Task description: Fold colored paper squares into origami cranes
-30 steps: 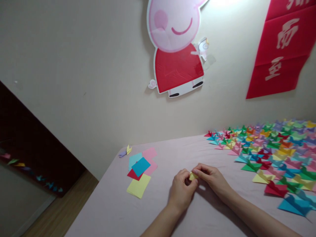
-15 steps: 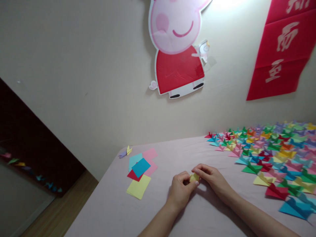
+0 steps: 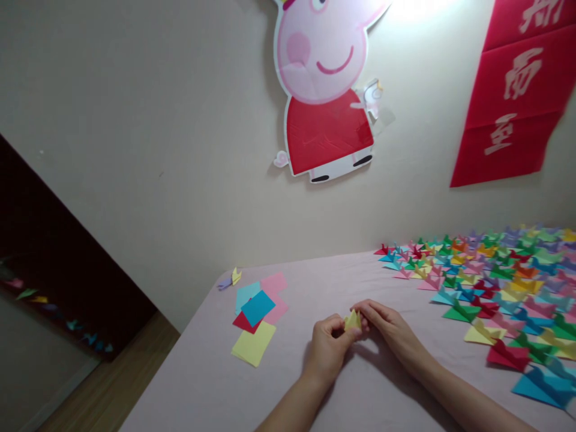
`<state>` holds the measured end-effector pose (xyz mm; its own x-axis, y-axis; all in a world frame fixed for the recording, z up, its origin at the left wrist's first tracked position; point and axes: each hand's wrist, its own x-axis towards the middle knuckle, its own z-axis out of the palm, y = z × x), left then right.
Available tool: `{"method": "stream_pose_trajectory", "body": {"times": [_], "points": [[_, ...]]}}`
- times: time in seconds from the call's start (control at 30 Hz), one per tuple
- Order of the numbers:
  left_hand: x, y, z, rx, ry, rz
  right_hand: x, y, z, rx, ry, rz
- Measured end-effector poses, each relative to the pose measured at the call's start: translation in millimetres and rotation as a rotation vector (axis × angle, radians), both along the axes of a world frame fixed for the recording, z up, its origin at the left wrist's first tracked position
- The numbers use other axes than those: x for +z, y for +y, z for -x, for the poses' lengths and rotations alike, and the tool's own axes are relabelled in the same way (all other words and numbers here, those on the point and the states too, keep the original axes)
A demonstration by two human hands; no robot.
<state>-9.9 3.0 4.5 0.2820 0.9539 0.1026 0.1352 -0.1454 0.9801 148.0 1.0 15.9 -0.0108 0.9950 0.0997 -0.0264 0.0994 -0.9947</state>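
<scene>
A small piece of folded yellow paper (image 3: 353,320) is pinched between my two hands above the pink cloth-covered table (image 3: 315,396). My left hand (image 3: 330,348) grips its left and lower side between thumb and fingers. On the right edge, the fingertips of my right hand (image 3: 382,321) are closed on it. Pointed tips of the paper stick up between the hands; its lower part is hidden by fingers. To the left lie loose paper squares: a yellow one (image 3: 254,345), a blue one (image 3: 258,308), a red one (image 3: 243,323), a light blue one (image 3: 245,294) and pink ones (image 3: 275,282).
Rows of coloured folded paper cranes (image 3: 486,306) cover the table's right side. A purple and a yellow folded piece (image 3: 236,276) sit at the far left corner. Behind stands a wall with a cartoon pig cutout (image 3: 328,132) and a red banner (image 3: 504,120).
The yellow paper has turned in my fingers, and its pointed tips now show more clearly. Both hands stay in nearly the same place. The view has tilted up slightly.
</scene>
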Motion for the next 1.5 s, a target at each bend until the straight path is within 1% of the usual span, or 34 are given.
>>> {"method": "stream_pose_trajectory", "body": {"times": [0.1,0.27,0.4,0.57,0.73,0.87,0.97,1.13,1.27,1.4,1.5], "points": [[1.4,0.5,0.1,0.016,-0.013,0.019,1.2,-1.8,0.6,0.018,-0.049,-0.031],[-3.6,2.4,-0.3,0.008,0.02,0.011,-1.0,-2.9,-0.5,-0.025,-0.124,-0.066],[-5.8,3.0,0.1,0.035,0.007,0.021,-1.8,-1.9,0.3,-0.039,-0.082,-0.086],[-3.7,2.7,1.1,0.045,-0.025,0.011,-4.9,0.0,-0.1,-0.085,-0.049,-0.174],[-2.5,2.8,0.8,0.057,-0.081,0.024,-8.4,-1.4,-2.7,-0.1,-0.158,-0.23],[-0.3,3.0,0.5,0.055,-0.147,0.05,-8.1,-4.5,-2.4,-0.127,-0.276,-0.335],[1.8,3.3,0.5,0.057,-0.173,0.064,-9.3,-5.8,-2.1,-0.107,-0.328,-0.394],[4.6,2.2,1.1,0.039,-0.156,0.059,-12.4,-6.0,-2.7,-0.087,-0.366,-0.412],[8.0,0.7,1.7,0.014,-0.152,0.057,-11.0,-7.3,-1.2,-0.065,-0.366,-0.419],[10.6,-0.9,2.1,-0.022,-0.163,0.043,-10.3,-7.5,-1.3,-0.077,-0.361,-0.422],[11.6,-1.9,2.6,-0.019,-0.157,0.04,-11.5,-6.8,-2.8,-0.086,-0.369,-0.412]]}}
